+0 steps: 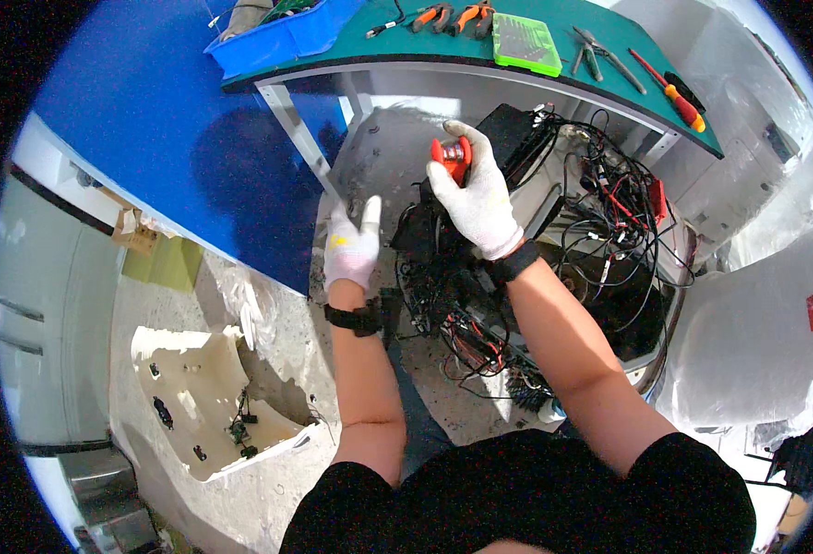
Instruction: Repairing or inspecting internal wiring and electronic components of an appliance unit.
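My right hand [476,198], in a white work glove, is raised in front of the table's front edge. Its thumb and fingers close round a small red spool [453,159] with a pale, shiny middle. Lower and to the left, my left hand [353,245] is gloved too; its thumb and fingers stand apart with nothing between them. A tangle of black cables [600,212], some red wires among them, lies on a large pale housing to the right of my right hand. More bundled wires [476,342] hang below, between my forearms.
On the green-topped table [397,57] lie orange-handled pliers [434,17], a green bit case [526,44], long-nose pliers [609,60] and a red-and-yellow screwdriver [669,92]. A blue bin [282,42] stands at its left. A cream plastic shell [213,406] rests on the floor.
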A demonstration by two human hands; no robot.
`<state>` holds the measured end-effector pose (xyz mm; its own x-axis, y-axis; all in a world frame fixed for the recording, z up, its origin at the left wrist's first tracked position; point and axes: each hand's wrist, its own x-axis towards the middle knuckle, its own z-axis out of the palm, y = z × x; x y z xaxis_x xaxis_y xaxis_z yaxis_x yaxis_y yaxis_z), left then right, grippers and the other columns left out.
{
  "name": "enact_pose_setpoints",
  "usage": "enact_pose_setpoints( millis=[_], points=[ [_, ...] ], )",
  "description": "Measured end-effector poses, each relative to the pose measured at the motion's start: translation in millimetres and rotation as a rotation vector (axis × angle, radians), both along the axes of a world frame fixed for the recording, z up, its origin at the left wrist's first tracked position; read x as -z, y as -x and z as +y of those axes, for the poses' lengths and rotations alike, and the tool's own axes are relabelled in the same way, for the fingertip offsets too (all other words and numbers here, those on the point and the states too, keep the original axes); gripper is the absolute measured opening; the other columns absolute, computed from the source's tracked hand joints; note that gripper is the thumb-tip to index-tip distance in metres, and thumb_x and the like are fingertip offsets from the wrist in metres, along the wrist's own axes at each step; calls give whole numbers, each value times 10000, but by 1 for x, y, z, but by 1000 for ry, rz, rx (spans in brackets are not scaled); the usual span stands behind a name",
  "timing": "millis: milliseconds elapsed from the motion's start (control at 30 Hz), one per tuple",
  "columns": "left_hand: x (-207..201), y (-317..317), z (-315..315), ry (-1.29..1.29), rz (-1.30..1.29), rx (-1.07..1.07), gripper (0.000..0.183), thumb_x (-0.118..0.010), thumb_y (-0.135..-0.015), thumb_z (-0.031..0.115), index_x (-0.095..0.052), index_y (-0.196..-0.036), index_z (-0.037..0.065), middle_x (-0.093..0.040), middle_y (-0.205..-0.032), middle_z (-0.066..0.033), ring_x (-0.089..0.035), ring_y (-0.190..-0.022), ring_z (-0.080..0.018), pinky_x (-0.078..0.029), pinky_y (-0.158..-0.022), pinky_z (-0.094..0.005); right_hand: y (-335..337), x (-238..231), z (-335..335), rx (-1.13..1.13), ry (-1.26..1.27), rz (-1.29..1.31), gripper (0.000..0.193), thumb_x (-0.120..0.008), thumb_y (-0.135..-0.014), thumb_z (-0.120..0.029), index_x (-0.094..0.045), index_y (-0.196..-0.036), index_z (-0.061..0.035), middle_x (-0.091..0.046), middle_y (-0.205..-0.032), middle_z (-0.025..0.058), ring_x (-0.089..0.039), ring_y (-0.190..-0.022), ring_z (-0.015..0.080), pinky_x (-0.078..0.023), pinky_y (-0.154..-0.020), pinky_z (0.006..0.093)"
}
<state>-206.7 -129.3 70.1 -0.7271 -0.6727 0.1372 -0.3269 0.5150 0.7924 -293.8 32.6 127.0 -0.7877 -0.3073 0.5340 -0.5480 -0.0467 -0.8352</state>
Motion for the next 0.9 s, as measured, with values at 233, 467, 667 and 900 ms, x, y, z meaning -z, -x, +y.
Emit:
enact_pose_setpoints(
  millis=[233,467,667,900],
  points=[
    [20,-8,13,-675,-92,266,602,-526,-914,329,-353,-1333,-67,-602,-1066,-206,-677,-736,-237,-556,-576,-309,8,7,5,-163,134,-150,668,-686,-792,-156,-362,-1360,-24,-548,-1017,87,-534,-900,144,-444,-848,273],
    [21,-7,16,-889,88,275,424,-547,-912,231,-449,-1235,-25,-598,-1008,-131,-630,-736,-189,-562,-611,-293,3,6,-2,53,18,-78,720,-796,-715,-286,-437,-1273,-7,-562,-1054,109,-551,-938,171,-458,-854,305],
    [20,-1,20,-790,83,283,357,-567,-900,207,-500,-1167,-20,-597,-1006,-116,-621,-792,-187,-571,-634,-294,20,14,7,61,-67,195,733,-809,-691,-263,-433,-1273,-22,-554,-1054,95,-547,-946,181,-445,-866,302],
    [13,-6,22,-733,49,239,360,-567,-901,218,-519,-1159,-28,-594,-993,-112,-603,-785,-176,-578,-645,-300,7,9,-5,70,122,19,589,-742,-759,-242,-470,-1230,-16,-561,-1051,124,-553,-962,209,-432,-886,314]
  ],
)
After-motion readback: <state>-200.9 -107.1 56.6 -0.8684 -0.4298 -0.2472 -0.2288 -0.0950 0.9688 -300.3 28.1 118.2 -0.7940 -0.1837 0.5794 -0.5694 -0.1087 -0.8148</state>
